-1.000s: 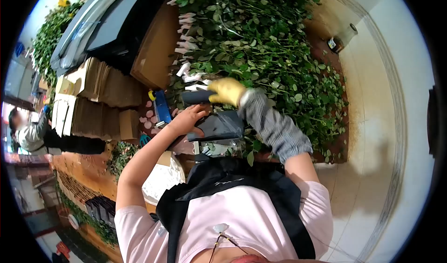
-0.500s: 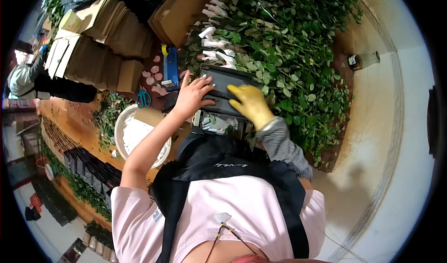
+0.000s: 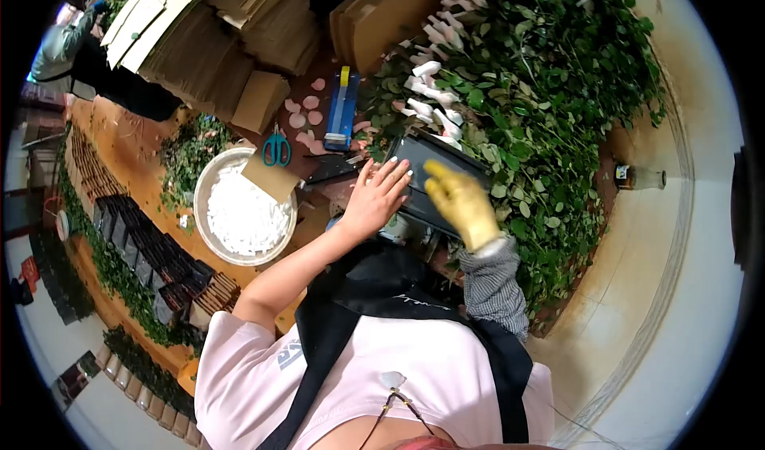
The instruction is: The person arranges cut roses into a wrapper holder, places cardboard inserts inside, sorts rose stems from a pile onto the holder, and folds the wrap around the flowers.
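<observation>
A dark grey flat sleeve or panel [image 3: 421, 197] lies before me at a slant, its far rim beside the wrapped flower heads. My bare left hand [image 3: 376, 199] rests flat by its left edge, fingers stretched over the surface. My right hand [image 3: 462, 207], in a yellow glove, is over the panel's right part with the fingers extended and slightly blurred. Right beyond the panel lie roses with white-wrapped heads [image 3: 433, 91], their leafy stems [image 3: 542, 123] spreading to the right. Below the panel, a box-like holder is mostly covered by my forearm and apron.
To the left stands a tub [image 3: 205, 235] of white pieces with a cardboard flap [image 3: 269, 178] over it. Teal scissors [image 3: 276, 149], a blue tape dispenser [image 3: 342, 111] and loose petals lie beyond. Cardboard stacks [image 3: 191, 48], a bottle [image 3: 641, 177] and another person [image 3: 68, 52] are farther off.
The view has turned, so the table things sit farther right and the panel looks more slanted. My left hand now rests nearer the panel's left edge; my gloved hand stays over its right part.
</observation>
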A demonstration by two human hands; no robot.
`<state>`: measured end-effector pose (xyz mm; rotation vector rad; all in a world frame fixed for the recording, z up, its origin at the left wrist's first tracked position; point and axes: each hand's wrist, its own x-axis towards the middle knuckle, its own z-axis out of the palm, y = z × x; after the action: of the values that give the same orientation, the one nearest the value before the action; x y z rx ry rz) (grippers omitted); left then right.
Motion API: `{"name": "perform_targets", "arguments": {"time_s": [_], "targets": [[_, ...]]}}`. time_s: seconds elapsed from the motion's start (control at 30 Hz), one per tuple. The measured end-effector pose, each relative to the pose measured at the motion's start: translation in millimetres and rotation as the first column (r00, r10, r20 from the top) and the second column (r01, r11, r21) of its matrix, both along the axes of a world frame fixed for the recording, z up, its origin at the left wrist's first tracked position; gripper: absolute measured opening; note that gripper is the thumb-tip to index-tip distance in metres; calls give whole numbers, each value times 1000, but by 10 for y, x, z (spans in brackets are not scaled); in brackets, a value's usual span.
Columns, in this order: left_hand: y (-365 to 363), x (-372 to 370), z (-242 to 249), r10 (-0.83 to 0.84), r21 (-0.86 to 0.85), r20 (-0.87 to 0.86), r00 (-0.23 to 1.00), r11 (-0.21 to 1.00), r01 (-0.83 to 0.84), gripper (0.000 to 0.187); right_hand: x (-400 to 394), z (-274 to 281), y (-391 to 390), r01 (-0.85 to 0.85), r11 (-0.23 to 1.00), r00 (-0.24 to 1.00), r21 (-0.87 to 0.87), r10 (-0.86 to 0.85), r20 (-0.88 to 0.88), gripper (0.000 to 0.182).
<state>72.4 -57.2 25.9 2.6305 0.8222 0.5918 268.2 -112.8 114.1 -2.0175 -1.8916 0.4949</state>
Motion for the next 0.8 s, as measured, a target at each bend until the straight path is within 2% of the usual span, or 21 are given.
{"name": "perform_targets", "arguments": {"time_s": [0.03, 0.1, 0.13, 0.17, 0.2, 0.23, 0.3, 0.37, 0.4, 0.5, 0.53, 0.57, 0.63, 0.67, 0.7, 0.77, 0.8], "targets": [[-9, -84, -8, 8, -12, 2, 1000, 1000, -7, 44, 31, -386, -78, -126, 990, 992, 67, 125, 16, 42], [64, -300, -19, -64, -201, 99, 993, 976, 83, 50, 29, -223, -61, -103, 984, 995, -145, 104, -3, 43], [151, -440, -13, -2, -281, 160, 987, 959, 47, 52, 65, -276, -46, -121, 987, 993, -105, 121, -5, 42], [244, -554, -79, 113, -301, 196, 974, 952, -49, 57, 66, -326, -110, -121, 990, 993, -72, 120, -15, 40], [297, -684, -235, 263, -261, 146, 954, 940, -220, 59, 62, -324, -107, -116, 990, 993, -84, 116, -14, 40], [398, -841, -447, 330, -229, 60, 942, 923, -309, 61, 69, -304, -76, -115, 986, 993, -121, 110, -44, 36], [628, -1060, -615, 273, -238, -35, 962, 932, -273, 65, 71, -212, -17, -108, 979, 993, -172, 98, -70, 32], [818, -1130, -648, 97, -73, -283, 954, 990, -122, 70, 42, -112, 34, -88, 951, 988, -296, 46, -144, 26], [900, -1085, -632, 76, -69, -330, 941, 992, -104, 74, 63, -146, 15, -91, 957, 990, -275, 56, -132, 25], [1131, -1035, -668, -57, -175, -411, 910, 984, -18, 74, 100, -182, -4, -86, 957, 987, -278, 44, -153, 26], [1150, -1058, -666, -51, -270, -322, 946, 962, -40, 70, 83, -157, -12, -56, 960, 987, -275, 12, -160, 24], [1167, -1006, -420, -81, -520, -454, 887, 833, -190, 64, 64, -136, -6, -40, 958, 987, -283, -6, -158, 24], [1096, -1072, -294, -45, -866, -279, 959, 444, -230, 57, 46, -120, -8, -40, 972, 990, -230, 8, -139, 23], [1022, -1108, -297, 39, -965, -169, 985, 195, -173, 58, 42, -155, -25, -28, 982, 988, -187, -1, -152, 23], [942, -1120, -184, 53, -994, -79, 995, 67, -82, 63, 31, -143, -13, -18, 982, 988, -189, -12, -157, 23], [615, -1033, -86, 203, -994, 78, 976, 97, 59, 65, 8, -94, 20, -15, 965, 995, -261, -11, -97, 22], [558, -922, 53, 221, -974, 25, 975, 226, -26, 68, -7, -110, 29, -8, 965, 995, -262, -19, -99, 22]]}}
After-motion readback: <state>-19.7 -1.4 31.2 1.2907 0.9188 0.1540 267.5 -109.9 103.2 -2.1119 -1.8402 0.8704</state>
